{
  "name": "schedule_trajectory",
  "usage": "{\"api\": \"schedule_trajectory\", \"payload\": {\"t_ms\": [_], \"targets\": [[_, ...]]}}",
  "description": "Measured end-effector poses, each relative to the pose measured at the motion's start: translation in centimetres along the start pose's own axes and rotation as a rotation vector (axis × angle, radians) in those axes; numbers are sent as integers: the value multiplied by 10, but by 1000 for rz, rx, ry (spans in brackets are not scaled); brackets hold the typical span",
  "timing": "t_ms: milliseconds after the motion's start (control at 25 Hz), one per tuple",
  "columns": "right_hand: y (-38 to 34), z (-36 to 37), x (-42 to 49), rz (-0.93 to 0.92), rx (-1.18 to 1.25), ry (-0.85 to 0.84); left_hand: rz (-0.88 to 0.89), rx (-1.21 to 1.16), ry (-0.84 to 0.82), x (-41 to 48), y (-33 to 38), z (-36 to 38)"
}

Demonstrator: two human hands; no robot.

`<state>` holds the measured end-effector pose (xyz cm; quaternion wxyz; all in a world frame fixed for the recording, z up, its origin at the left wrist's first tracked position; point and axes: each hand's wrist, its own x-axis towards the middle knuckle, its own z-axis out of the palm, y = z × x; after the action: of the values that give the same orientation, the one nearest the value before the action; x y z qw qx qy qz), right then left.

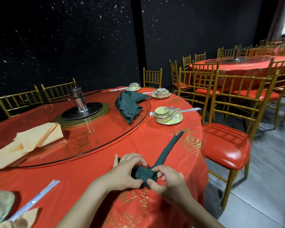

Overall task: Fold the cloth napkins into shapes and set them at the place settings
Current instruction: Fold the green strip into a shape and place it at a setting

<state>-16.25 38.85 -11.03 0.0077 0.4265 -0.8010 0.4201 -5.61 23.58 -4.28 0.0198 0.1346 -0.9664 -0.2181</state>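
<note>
Hands: both curled, pinching the dark green napkin [143, 174] near the front edge of the surface [82, 181].
Left hand [127, 171]: fingers over the far side of the rolled part, thumb on the near side.
Right hand [169, 184]: thumb and forefinger pinched on the roll's right end.
Roll and tail: tight roll between the hands; narrow tail lying flat, running away to the right over the red cloth.
Surface cover: red cloth with gold print.
Glass turntable [105, 137]: in the middle, bearing a second green napkin [128, 104], loosely heaped, and a peach napkin [38, 137] at the left.
Place setting [167, 115]: bowls on a plate, just outside the turntable's right rim, well apart from the hands.
Wrapped chopsticks [34, 199]: lower left.
Chair [225, 145]: red seat, gold frame, just beside the surface on the right.
</note>
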Motion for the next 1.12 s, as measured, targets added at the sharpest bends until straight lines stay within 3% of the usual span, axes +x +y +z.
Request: {"api": "schedule_trajectory", "payload": {"t_ms": [200, 400, 480, 680, 800, 1120], "targets": [[10, -11, 18, 133, 51, -122, -14, -22, 86, 5, -2, 15], [18, -15, 14, -111, -81, -149, -40, -21, 38, 34, 1, 13], [22, -13, 16, -116, -111, -114, -51, 11, 46, 45, 4, 13], [33, -17, 38, -78, -102, -69, -24, -14, 427, 46, 2, 32], [41, -16, 52, -46, -113, -49, 34, 16, 541, 46, 0, 48], [56, -22, 63, -146, -99, 0, -32, 5, 330, 100, 8, 37]]}}
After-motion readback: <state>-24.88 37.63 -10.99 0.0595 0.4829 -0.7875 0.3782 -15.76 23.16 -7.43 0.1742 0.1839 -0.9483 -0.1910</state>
